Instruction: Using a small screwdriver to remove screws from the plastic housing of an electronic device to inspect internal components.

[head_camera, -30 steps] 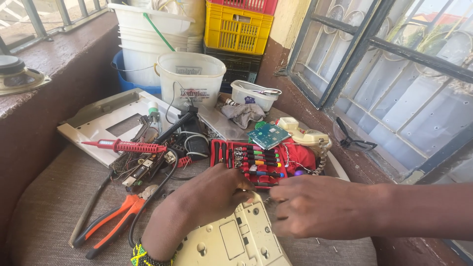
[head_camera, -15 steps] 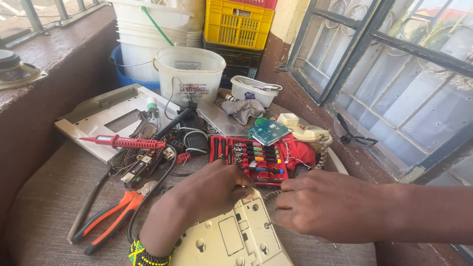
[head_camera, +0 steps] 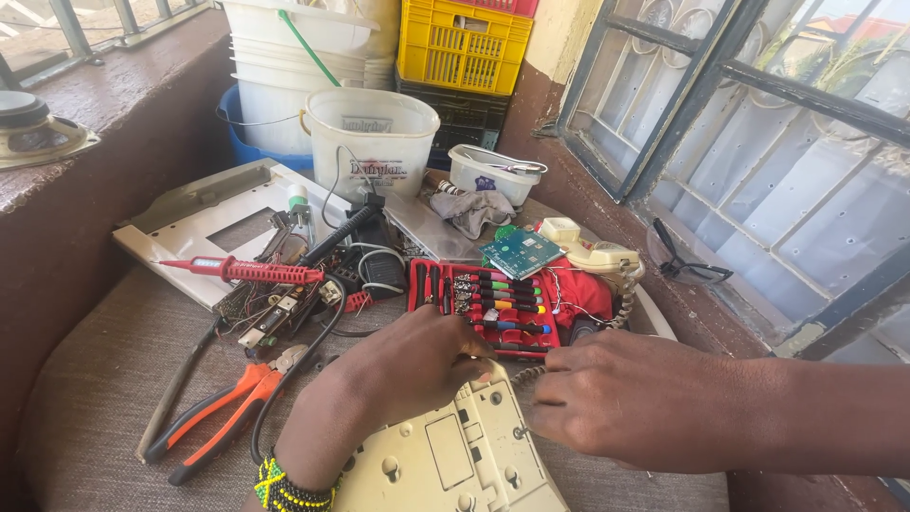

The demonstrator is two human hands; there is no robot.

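Note:
A cream telephone base (head_camera: pixel 455 460) lies upside down at the near edge of the grey padded surface (head_camera: pixel 104 398). My left hand (head_camera: pixel 408 365), with a beaded wristband (head_camera: pixel 289 488), lies curled over the base's far edge and holds it. My right hand (head_camera: pixel 635 403) comes in from the right, its fingertips bunched against the base's right edge beside a coiled cord (head_camera: pixel 527 374). What those fingertips pinch is hidden. Just beyond both hands lies an open red case of small screwdrivers (head_camera: pixel 483 303).
Orange pliers (head_camera: pixel 227 408) lie at the left. A red tester pen (head_camera: pixel 251 272) rests over a grey panel (head_camera: pixel 204 223) and loose wires. A green circuit board (head_camera: pixel 521 251), a cream handset (head_camera: pixel 592 254), white buckets (head_camera: pixel 370 142) and a yellow crate (head_camera: pixel 464 43) stand behind. The barred window (head_camera: pixel 758 161) is at the right.
Both hands stay on the telephone base. My right hand has shifted slightly left, closer to the base's edge. The view has tilted a little.

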